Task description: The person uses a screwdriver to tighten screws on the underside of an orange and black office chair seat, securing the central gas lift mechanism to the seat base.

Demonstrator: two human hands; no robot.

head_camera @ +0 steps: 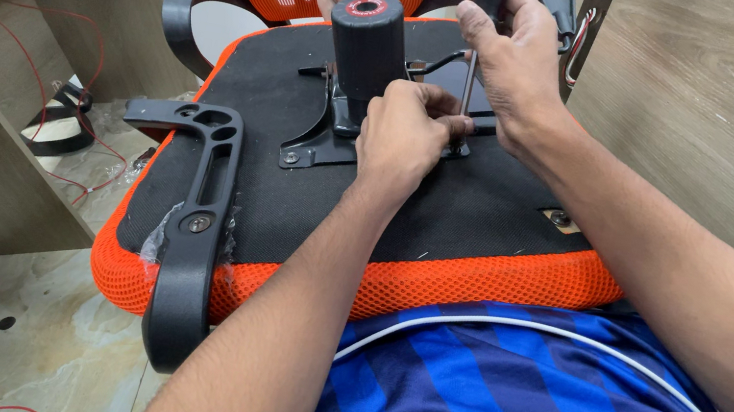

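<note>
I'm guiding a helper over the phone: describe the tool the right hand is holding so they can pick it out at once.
Start at the upturned orange chair seat with its black underside. Near the middle stands a fat black cylinder on a metal plate. Just right of it, the right hand grips a screwdriver upright, tip down by the left hand: the only thin metal shaft there, with a dark handle.

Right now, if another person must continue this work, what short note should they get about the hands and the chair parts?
Left hand: pinched at the metal mounting plate by the screwdriver tip.
Right hand: grips the screwdriver, shaft upright, tip down at the plate.
Chair seat lies upside down across the lap; the black cylinder stands on the plate.
Done: one armrest bolted on; a plate bolt shows at the near-left corner.
Left: the fastener under the screwdriver; its state is hidden.
</note>
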